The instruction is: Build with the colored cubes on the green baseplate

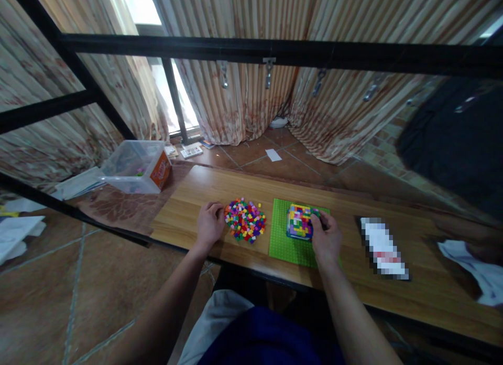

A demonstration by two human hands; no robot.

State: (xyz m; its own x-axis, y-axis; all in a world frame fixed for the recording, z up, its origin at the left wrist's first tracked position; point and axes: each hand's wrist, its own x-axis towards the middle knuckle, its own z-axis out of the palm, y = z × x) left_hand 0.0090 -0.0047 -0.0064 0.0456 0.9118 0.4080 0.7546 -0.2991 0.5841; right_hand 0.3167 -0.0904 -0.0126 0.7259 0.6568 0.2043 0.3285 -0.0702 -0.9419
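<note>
Right hand (327, 239) grips boxy multicoloured plastic-brick block (300, 222), likely steadying it on flat green studded baseplate (277, 231); left hand (210, 224) curled narrow, contents unclear, beside multicoloured plastic-cube pile (245, 221), handily close on brown wooden bench (220, 182).

Your boxy multicol. block build (299, 222) sits flat on the green studded baseplate (278, 231), twd its far edge, w/ your R hand (327, 238) at its R side. Your loose brick pile (245, 222), mixed cols., is spread roundish L of the plate, your L hand (211, 223) at its L edge.
</note>
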